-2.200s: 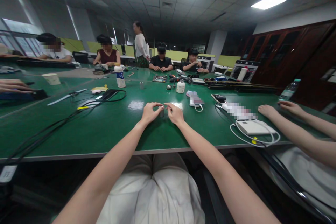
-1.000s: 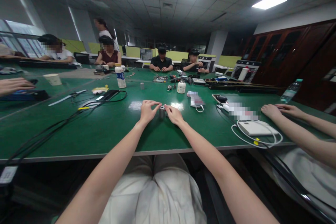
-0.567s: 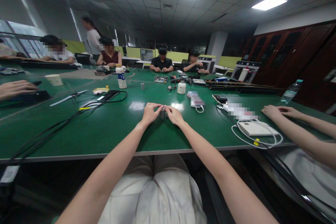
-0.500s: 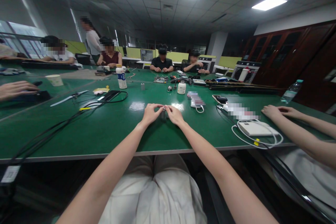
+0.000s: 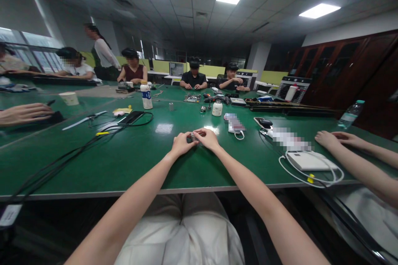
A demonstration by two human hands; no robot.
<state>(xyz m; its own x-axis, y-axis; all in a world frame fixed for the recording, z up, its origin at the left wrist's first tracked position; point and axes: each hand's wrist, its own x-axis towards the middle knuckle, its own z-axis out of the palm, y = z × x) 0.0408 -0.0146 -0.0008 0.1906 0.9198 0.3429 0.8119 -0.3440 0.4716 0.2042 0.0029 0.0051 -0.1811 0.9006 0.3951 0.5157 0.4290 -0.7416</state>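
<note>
Near the front middle of the green table [image 5: 124,169], my left hand [image 5: 182,145] is closed around a small silvery metal cylinder [image 5: 193,137]. Fingers of my right hand [image 5: 207,138] pinch the top of the same cylinder from the right. Most of the cylinder is hidden behind the fingers, so its exact kind is unclear. A similar grey metal cylinder [image 5: 171,107] stands upright farther back. Small dark metal parts [image 5: 203,109] and a squat white bottle [image 5: 217,108] are beyond my hands.
Black cables [image 5: 77,145] and a dark phone-like device [image 5: 131,118] lie to the left, near a blue-and-white bottle [image 5: 146,96]. On the right are a white box [image 5: 311,161] with a looped cable and a neighbour's hands [image 5: 329,138]. Another person's hand [image 5: 26,114] rests at far left.
My right hand has shifted from meeting the left at the fingertips to lying over the cylinder's top. My left fingers now wrap around its side. The whole view has tilted slightly upward.
</note>
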